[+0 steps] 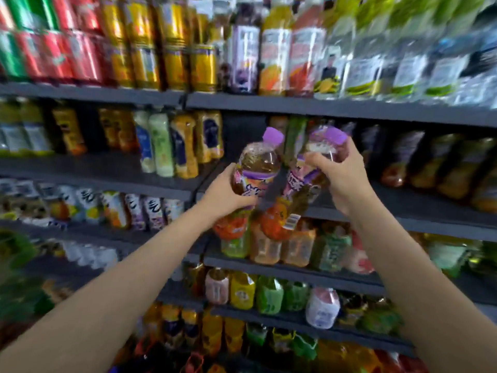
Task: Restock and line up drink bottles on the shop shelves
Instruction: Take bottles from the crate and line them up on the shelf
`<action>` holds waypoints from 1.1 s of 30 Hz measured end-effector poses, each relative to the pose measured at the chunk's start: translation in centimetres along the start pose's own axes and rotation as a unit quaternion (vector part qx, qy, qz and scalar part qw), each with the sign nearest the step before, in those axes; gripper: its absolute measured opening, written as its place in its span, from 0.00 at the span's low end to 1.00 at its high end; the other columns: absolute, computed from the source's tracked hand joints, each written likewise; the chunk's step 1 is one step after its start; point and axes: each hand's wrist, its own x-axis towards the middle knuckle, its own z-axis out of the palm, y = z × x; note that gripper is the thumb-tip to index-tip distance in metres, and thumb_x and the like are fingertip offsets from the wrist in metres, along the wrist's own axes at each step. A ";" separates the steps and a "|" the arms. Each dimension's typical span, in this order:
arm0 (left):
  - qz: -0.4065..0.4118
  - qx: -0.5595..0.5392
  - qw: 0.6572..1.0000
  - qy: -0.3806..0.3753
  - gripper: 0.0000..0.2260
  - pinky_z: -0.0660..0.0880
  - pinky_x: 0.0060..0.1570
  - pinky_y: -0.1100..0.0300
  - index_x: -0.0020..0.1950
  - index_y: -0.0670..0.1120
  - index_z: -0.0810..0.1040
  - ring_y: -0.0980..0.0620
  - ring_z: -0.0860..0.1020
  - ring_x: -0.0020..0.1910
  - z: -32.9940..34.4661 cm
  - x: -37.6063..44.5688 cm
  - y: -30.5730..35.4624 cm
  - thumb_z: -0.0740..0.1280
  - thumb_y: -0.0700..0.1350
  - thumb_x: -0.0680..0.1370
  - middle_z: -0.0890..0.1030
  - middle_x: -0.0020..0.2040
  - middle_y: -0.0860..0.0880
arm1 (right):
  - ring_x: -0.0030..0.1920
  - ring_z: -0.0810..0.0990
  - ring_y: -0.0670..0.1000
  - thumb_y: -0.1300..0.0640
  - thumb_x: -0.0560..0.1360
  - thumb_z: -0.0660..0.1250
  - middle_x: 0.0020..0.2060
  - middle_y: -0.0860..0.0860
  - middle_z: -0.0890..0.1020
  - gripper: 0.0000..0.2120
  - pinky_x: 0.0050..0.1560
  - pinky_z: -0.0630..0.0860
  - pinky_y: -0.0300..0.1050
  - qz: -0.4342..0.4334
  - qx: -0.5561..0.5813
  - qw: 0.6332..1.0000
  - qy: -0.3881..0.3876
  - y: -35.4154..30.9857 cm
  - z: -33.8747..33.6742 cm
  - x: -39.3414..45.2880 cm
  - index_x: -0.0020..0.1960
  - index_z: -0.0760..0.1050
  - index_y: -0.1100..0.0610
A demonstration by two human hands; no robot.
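I hold two drink bottles with purple caps and amber liquid in front of the shelves. My left hand [226,196] grips the left purple-capped bottle [258,162] around its middle. My right hand [341,173] grips the right purple-capped bottle [309,181] near its shoulder. Both bottles lean to the right and are raised before a dark gap [243,133] in the second shelf row. The bottles nearly touch each other at their lower ends.
Grey shelf boards [295,106] run across the view. Red and gold cans [150,49] stand on the top left, juice bottles [274,52] to their right. Rows of bottles [172,146] fill the shelves below. The picture is blurred by motion.
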 end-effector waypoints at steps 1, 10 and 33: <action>0.012 0.007 1.000 -0.012 0.32 0.72 0.59 0.55 0.61 0.45 0.71 0.49 0.77 0.56 2.0 0.7 1.3 0.79 0.47 0.60 0.79 0.56 0.47 | 0.34 0.79 0.44 0.69 0.67 0.72 0.38 0.50 0.81 0.16 0.34 0.78 0.39 -0.004 0.009 1.000 0.023 0.2 -2.0 0.2 0.48 0.72 0.54; 0.002 -0.045 0.994 0.095 0.24 0.73 0.53 0.58 0.55 0.45 0.75 0.48 0.78 0.54 17.0 8.4 8.2 0.79 0.40 0.61 0.80 0.54 0.45 | 0.50 0.76 0.54 0.55 0.61 0.76 0.49 0.53 0.72 0.20 0.56 0.74 0.49 -0.056 -0.143 0.978 0.145 3.5 -17.9 7.1 0.46 0.71 0.43; -0.131 0.172 0.975 0.040 0.35 0.69 0.59 0.52 0.68 0.45 0.64 0.44 0.71 0.65 23.3 13.8 5.6 0.76 0.52 0.67 0.72 0.65 0.45 | 0.59 0.73 0.61 0.52 0.71 0.72 0.60 0.61 0.71 0.29 0.58 0.71 0.50 0.149 -0.353 0.924 -0.002 15.0 -17.0 12.8 0.65 0.65 0.64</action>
